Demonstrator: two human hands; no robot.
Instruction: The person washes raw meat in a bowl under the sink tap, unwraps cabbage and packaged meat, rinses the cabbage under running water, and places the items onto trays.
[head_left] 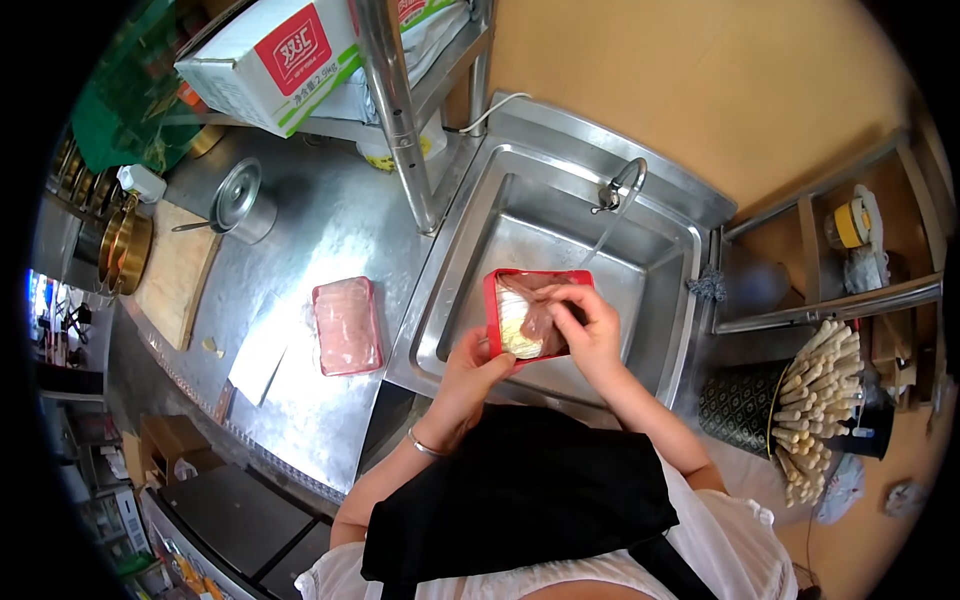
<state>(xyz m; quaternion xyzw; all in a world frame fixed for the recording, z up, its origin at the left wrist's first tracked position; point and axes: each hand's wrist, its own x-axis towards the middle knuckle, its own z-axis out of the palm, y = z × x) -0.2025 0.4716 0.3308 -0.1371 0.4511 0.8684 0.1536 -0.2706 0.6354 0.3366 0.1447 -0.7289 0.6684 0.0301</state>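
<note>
Over the sink, my left hand grips a red tray by its near left corner, fingers wrapped around the edge. My right hand reaches over the tray's right side, pinching a thin, pinkish-brown, shiny piece. Whether that piece is sliced meat or film, I cannot tell. Whitish-yellow ridged contents show in the left of the tray. Behind it, a thin stream of water runs from the curved faucet. A wrapped pack of pink meat slices lies on the steel counter to the left.
On the steel counter stand a lidded metal pot and a cutting board. A shelf post rises beside the sink, with a white box above. At right, a patterned bin stands by bundled pale sticks.
</note>
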